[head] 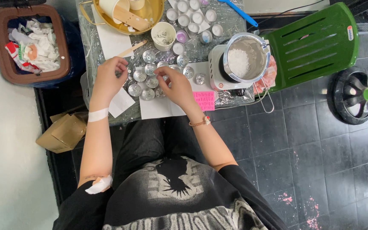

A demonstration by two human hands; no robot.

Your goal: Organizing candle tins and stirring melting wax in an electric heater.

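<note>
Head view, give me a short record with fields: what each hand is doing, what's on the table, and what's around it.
left hand: fingers pinched over small metal cups
right hand: fingers at the cups, on white paper
table: foil-covered, pot of white flakes, gold bowl, pink sheet
around: bin, green chair, cardboard box

Cups [140,76] were shiny metal; table cover [231,19] crinkled glossy foil; pot [245,57] brushed steel; chair [316,42] glossy green plastic; stick [130,49] bare wood; sheet [158,108] matt white paper.
</note>
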